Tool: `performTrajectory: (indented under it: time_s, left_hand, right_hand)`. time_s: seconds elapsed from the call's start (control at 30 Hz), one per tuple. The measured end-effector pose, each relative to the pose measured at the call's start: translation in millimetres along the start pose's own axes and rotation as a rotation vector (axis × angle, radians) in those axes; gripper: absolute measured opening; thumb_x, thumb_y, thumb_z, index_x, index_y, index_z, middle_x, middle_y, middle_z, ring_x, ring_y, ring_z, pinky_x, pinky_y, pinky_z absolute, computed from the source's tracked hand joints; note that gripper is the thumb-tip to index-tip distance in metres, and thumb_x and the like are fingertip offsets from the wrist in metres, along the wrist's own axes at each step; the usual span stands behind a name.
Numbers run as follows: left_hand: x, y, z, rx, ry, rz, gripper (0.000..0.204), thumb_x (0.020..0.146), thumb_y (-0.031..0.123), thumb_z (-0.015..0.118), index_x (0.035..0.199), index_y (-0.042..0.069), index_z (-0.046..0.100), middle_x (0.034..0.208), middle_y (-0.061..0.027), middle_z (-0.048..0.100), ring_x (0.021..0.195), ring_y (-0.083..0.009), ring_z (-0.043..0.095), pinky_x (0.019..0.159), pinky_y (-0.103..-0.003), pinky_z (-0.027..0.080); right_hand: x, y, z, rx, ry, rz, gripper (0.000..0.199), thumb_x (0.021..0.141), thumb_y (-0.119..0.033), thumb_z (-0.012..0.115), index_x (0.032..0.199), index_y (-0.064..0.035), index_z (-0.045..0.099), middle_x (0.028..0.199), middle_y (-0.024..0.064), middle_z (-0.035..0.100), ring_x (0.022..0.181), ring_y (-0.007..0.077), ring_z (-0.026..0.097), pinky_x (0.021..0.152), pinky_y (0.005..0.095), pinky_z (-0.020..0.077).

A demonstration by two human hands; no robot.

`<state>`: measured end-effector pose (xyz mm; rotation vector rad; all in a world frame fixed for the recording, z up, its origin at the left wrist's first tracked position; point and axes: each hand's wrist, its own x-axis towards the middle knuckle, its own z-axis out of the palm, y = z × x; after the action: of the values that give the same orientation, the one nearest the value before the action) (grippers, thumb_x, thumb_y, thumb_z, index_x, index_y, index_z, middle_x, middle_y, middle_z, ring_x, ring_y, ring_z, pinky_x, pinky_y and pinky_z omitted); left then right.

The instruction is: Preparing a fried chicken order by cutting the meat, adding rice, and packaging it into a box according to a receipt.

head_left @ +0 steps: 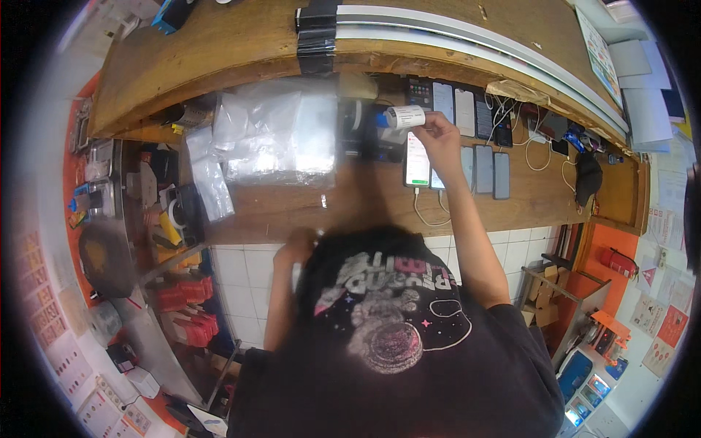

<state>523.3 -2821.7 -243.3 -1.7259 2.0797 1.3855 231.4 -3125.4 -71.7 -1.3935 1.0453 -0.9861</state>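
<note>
Pinched between the fingers of my right hand (440, 135) is a small white bottle (407, 117) with a printed label, tipped on its side, its blue cap pointing left. It is held over the desk, above a row of phones; one with a lit white screen (417, 164) has a white cable plugged into its lower end. My left hand (296, 248) is low by the desk's front edge, next to my black shirt (394, 321). Blur and shadow hide its fingers, and what it touches cannot be made out.
Clear plastic bags (274, 139) cover the desk's left part. More phones (501, 175) and tangled white cables (539, 139) lie to the right, near a black cap-like item (588, 175). A raised wooden shelf (438, 62) overhangs the back. Cluttered shelving (175, 241) stands at left.
</note>
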Motion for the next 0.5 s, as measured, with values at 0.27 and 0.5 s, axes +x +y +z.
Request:
performTrajectory:
  time_s: [0.27, 0.5]
  left_hand:
    - [46, 119, -116, -0.215, 0.280, 0.133, 0.040, 0.096, 0.023, 0.056, 0.132, 0.004, 0.056, 0.140, -0.0228, 0.049, 0.126, -0.0394, 0.050, 0.103, -0.044, 0.044]
    - [124, 159, -156, -0.059, 0.496, 0.206, 0.054, 0.090, 0.019, 0.062, 0.138, 0.000, 0.047, 0.152, -0.0218, 0.032, 0.128, -0.0419, 0.048, 0.106, -0.046, 0.043]
  right_hand:
    - [-7, -18, 5, 0.085, 0.052, -0.056, 0.010, 0.083, 0.005, 0.068, 0.093, 0.0030, 0.067, 0.099, 0.0031, 0.059, 0.086, 0.0077, 0.058, 0.077, 0.0211, 0.0467]
    - [-14, -28, 7, -0.007, 0.096, -0.080, 0.008, 0.084, 0.002, 0.070, 0.092, 0.0030, 0.066, 0.096, 0.0019, 0.058, 0.082, 0.0059, 0.056, 0.072, 0.0206, 0.0449]
